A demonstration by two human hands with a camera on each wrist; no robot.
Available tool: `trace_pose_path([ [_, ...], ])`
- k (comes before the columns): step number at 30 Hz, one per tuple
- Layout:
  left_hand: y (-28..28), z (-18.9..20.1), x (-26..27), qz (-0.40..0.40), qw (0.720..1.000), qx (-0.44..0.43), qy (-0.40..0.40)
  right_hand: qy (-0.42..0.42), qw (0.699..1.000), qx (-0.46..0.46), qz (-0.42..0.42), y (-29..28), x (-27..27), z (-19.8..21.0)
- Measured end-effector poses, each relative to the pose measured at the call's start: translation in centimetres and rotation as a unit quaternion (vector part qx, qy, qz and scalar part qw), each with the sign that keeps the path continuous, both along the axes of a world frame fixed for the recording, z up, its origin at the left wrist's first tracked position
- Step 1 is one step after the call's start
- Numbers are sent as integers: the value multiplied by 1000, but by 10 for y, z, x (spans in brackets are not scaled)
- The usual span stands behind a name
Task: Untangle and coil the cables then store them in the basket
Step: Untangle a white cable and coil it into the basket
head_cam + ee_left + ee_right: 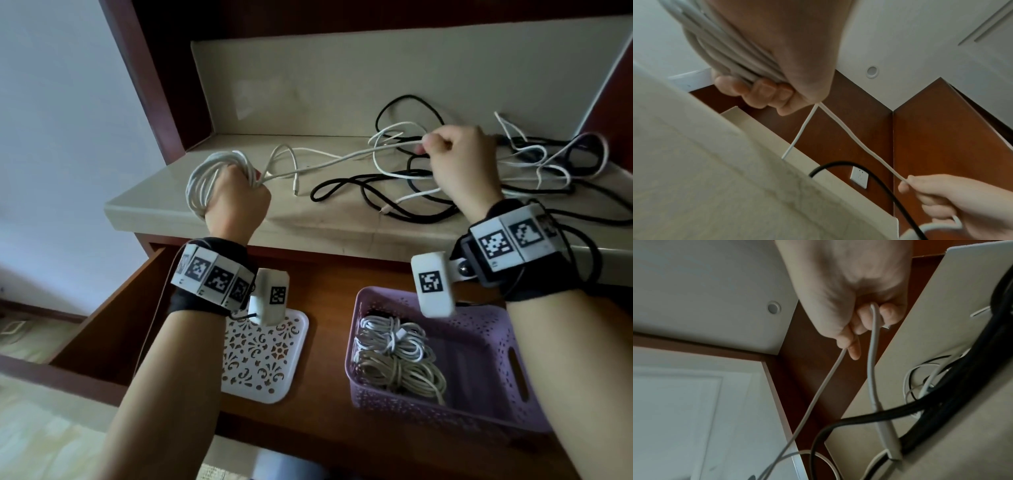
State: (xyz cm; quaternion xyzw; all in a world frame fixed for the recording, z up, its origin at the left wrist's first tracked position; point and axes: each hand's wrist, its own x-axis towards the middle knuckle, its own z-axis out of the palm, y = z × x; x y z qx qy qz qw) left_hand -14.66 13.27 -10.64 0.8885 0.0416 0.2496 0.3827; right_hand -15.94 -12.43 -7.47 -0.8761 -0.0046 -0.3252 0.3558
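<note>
The left hand point(236, 202) is a fist over the front edge of the counter point(164, 205), its fingers point(764, 91) wrapped tight round a coil point(209, 178) of white cable that loops out past the knuckles. From that fist one white strand point(329, 162) runs across to the right hand point(459, 161), which is raised above the counter and pinches the strand between thumb and fingertips point(853, 350). In the right wrist view a second length of white cable comes out of the same hand and drops to the counter. A short loose end with a plug point(296, 190) hangs down from the left fist and lies on the counter beside it.

Behind and under the right hand sits the tangle point(534, 161): black and white cables crossing over one another, spread along the right half of the counter. One black cable point(346, 190) snakes out leftward from it.

Below the counter a drawer point(113, 335) stands open. In it, on the right, is the purple basket point(479, 411), with two coiled bundles point(397, 356) already lying in its left end, a white one above a greyer one, touching. Left of the basket, apart from it, lies a white patterned lid point(263, 356), flat on the drawer floor.
</note>
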Motion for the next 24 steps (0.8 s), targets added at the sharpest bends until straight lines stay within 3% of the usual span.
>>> trace_pose_path([
  [3,-5,-4,0,-3,1000,8,21,-33,995,-90,-32,-1,0,-2],
  [7,-13,-4,0,-31,999,-6,25,-72,953,-272,-109,14,-9,1],
  [13,-25,1,-7,-133,984,-107,50,-178,908,-375,48,49,-14,0],
  [18,-34,10,-21,-278,900,-304,145,-108,918,-353,143,63,-20,-8],
  [24,-35,16,-29,-412,801,-373,224,-59,934,-315,157,57,-18,-16],
])
